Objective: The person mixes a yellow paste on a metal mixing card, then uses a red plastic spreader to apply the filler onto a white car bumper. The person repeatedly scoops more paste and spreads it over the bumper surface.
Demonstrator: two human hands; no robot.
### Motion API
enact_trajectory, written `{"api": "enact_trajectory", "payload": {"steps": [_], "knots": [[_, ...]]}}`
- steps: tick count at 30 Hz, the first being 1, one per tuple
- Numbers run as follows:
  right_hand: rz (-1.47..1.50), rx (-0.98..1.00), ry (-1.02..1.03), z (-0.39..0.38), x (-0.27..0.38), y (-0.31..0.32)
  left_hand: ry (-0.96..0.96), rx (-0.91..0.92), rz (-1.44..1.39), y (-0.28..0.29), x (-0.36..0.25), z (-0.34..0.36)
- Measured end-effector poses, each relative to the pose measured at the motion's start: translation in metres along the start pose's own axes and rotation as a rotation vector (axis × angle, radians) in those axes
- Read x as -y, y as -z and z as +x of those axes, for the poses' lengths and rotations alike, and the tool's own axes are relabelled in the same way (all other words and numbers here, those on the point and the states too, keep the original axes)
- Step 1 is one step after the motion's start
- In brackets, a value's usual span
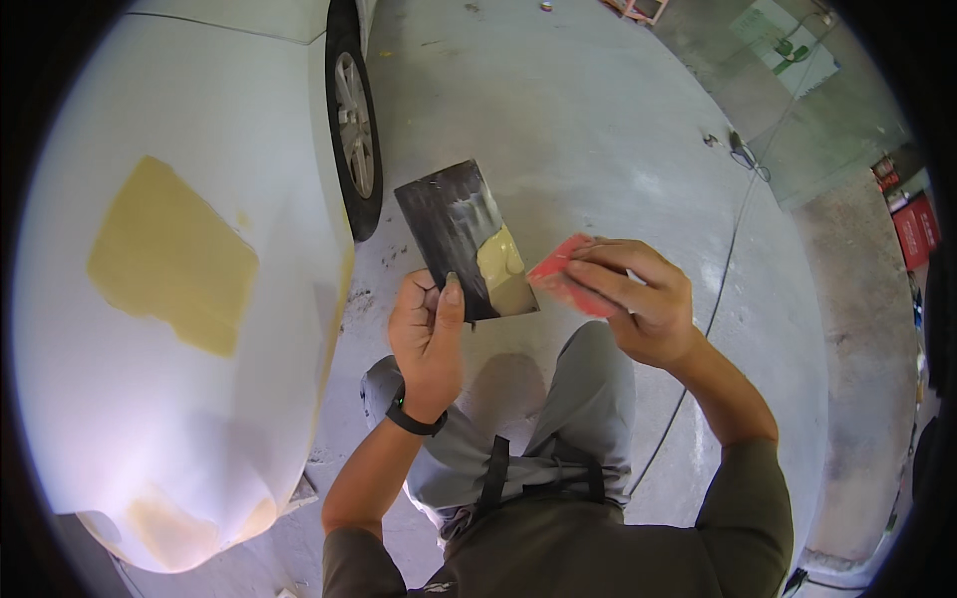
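My left hand (431,334) grips the lower edge of a dark rectangular mixing board (447,224), thumb on its face. A lump of pale yellow body filler (500,261) lies on the board's right side, with a thinner smear below it. Just right of the board, my right hand (643,299) pinches a red filler spreader (570,284) between thumb and fingers. The spreader's edge points toward the filler; whether it touches the board is hard to tell. On the left, a white car body panel (234,115) carries a broad yellow filler patch (177,254).
A car wheel (354,120) stands beyond the panel. A dark cable (726,264) runs along the grey floor (598,110) to my right. Red boxes (914,231) sit at the far right edge, and a green-and-white sheet (786,50) lies at the upper right.
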State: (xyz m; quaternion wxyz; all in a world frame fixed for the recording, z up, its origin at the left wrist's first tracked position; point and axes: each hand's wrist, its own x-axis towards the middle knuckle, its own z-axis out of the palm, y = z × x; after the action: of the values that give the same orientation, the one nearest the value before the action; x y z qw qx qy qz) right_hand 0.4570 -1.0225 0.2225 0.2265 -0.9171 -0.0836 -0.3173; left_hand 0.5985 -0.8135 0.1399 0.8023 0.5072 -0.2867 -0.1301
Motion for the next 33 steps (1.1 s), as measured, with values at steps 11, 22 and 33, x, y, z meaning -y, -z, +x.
{"api": "enact_trajectory", "payload": {"steps": [11,22,33], "knots": [[0.112,0.434,-0.123,0.038,0.018,-0.045,0.189,-0.239,0.124,0.044,0.074,0.011],[0.437,0.046,0.245,0.176,0.016,-0.091,0.397,-0.061,0.53,0.054,0.253,-0.079],[0.513,-0.776,0.858,0.275,0.105,-0.161,0.502,-0.114,0.722,0.084,0.287,-0.104]]}}
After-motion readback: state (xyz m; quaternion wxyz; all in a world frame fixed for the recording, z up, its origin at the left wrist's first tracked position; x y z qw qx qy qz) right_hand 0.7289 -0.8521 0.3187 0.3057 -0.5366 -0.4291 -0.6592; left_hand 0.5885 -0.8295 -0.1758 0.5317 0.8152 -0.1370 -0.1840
